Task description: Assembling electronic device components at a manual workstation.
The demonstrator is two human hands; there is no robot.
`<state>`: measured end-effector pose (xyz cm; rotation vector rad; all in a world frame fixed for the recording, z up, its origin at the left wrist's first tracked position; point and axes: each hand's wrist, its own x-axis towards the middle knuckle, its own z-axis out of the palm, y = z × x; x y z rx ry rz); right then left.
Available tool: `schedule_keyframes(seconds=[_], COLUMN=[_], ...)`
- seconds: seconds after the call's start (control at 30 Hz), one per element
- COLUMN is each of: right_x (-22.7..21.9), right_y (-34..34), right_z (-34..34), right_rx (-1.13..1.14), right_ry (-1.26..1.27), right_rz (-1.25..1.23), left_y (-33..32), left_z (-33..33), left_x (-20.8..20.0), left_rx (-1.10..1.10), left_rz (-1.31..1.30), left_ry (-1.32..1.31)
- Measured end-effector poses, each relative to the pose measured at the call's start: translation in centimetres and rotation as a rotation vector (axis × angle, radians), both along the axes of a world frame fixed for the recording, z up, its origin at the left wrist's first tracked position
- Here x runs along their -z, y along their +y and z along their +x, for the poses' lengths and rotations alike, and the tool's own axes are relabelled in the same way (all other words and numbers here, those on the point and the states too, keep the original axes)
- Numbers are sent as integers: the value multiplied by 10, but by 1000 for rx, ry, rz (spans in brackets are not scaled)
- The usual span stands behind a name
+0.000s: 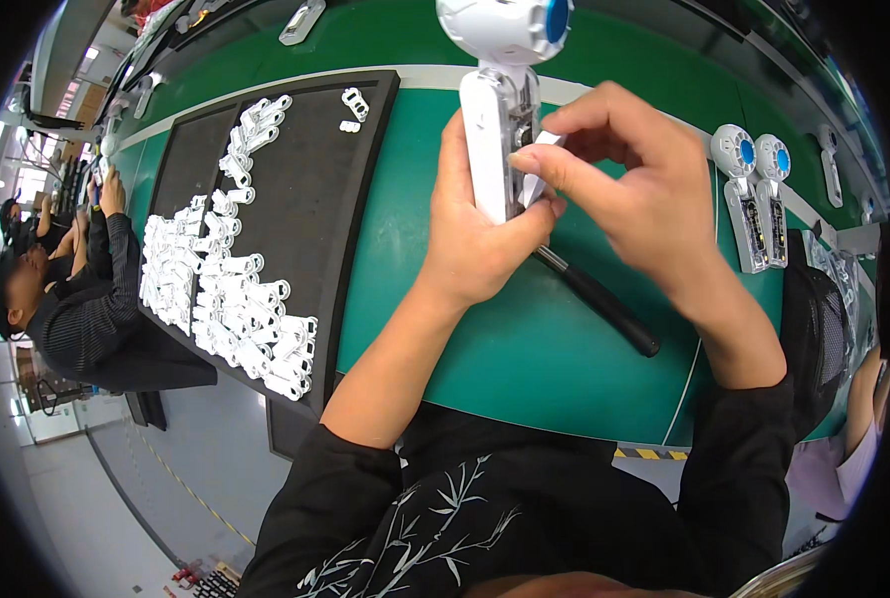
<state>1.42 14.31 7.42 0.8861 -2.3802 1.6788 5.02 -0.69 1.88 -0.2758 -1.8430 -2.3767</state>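
Observation:
My left hand [485, 249] is wrapped round the lower handle of a white handheld fan [487, 140], held upright above the green table. Its round head with a blue centre points up and is partly cut off by the top edge. One side of the handle is open, with its inside showing. My right hand [634, 179] pinches a small white cover piece [543, 167] between thumb and fingers, against that open side. Below the hands lies a tool with a black handle and metal shaft [604, 304]; its far end is hidden.
On the left, a black tray [305, 219] holds many white plastic parts [236, 309]. Two similar fans [754, 199] with open handles lie at the right, near a black mesh bag [819, 319]. A person in dark clothes [76, 309] works at the left; another person's arm shows at far right.

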Motion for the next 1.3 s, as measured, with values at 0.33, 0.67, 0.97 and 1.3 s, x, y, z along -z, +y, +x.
schedule_keyframes(seconds=[0.33, 0.67, 0.97, 1.3], right_x=[18, 43, -1, -3], right_y=[-15, -11, 4, -4], right_z=[-8, -15, -31, 37], right_rx=[15, -360, 10, -62], right_ry=[509, -86, -342, -66], right_rz=[234, 1101, 76, -442], left_y=[-20, -39, -46, -37], left_z=[-8, -13, -9, -4], left_x=[4, -15, -13, -19], left_rx=[77, -201, -99, 25], left_rz=[169, 452, 484, 446], left_ry=[89, 84, 19, -58])
